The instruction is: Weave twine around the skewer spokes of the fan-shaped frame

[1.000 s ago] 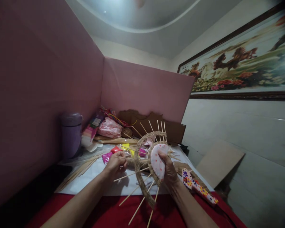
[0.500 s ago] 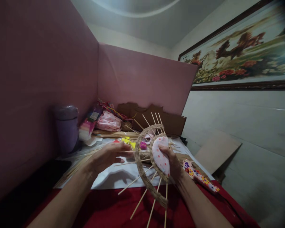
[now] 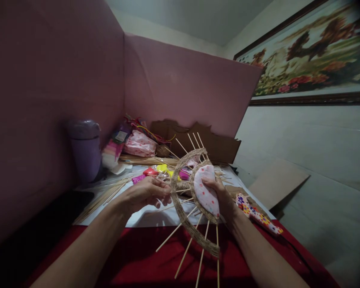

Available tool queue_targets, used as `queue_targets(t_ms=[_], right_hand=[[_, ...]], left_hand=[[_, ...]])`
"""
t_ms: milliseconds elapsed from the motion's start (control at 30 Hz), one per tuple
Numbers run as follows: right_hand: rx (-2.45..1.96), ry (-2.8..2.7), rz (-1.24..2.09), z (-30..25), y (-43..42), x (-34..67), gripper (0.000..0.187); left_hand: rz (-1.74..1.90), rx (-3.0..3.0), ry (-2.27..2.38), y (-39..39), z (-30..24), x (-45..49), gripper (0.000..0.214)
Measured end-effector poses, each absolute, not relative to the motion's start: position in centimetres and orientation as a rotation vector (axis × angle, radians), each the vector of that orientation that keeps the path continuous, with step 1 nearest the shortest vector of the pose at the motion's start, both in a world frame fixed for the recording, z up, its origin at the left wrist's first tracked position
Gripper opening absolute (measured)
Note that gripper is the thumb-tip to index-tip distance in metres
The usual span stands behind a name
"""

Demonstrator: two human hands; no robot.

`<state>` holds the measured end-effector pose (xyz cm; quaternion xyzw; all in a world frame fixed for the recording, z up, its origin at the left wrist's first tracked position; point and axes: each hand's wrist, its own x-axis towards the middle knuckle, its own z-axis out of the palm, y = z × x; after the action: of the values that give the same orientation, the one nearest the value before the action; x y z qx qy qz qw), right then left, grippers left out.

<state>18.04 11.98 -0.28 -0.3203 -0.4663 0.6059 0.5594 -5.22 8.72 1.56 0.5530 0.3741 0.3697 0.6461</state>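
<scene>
My right hand [image 3: 221,196] grips the straight side of a half-round fan-like craft piece, its thumb on the white dotted fabric [image 3: 205,191] at the centre. Braided twine edges the fabric, and a wider twine band [image 3: 195,232] arcs outside it. Thin wooden sticks [image 3: 187,253] radiate through both bands, their ends poking out past the outer one. At the left side of the outer band, my left hand [image 3: 148,193] is closed, thumb and fingers pinched around a stick right beside the twine. The fingers hide that stick's outer end.
Behind the piece lie yellow [image 3: 162,168] and red packets, bundled sticks [image 3: 147,160] and a twine ball [image 3: 162,151]. A purple lidded container [image 3: 86,156] stands left. A flower-patterned glue gun [image 3: 258,216] with a cord lies right. Cardboard [image 3: 219,148] leans at the back.
My left hand's fingers have closed from a looser, spread pose into a pinch at the outer twine band. The view has tilted slightly; my right hand keeps its grip.
</scene>
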Motion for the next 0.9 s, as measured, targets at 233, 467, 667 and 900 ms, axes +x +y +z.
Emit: queue_targets(t_ms=[233, 467, 667, 900], right_hand=[[-0.767, -1.132, 1.412, -0.5, 12.1, 18.0, 0.02], [-0.738, -1.118, 1.396, -0.6, 12.2, 17.9, 0.018], [-0.731, -1.091, 1.416, -0.5, 12.0, 18.0, 0.017], [-0.78, -1.158, 1.483, -0.1, 11.3, 18.1, 0.018]], left_hand=[[0.864, 1.363, 0.999, 8.6, 1.6, -4.8, 0.026], [0.938, 1.354, 1.004, 8.7, 1.4, -4.3, 0.021], [0.962, 1.198, 0.931, 8.5, 2.1, -5.6, 0.026], [1.047, 1.459, 1.134, 9.2, 2.4, -6.8, 0.03]])
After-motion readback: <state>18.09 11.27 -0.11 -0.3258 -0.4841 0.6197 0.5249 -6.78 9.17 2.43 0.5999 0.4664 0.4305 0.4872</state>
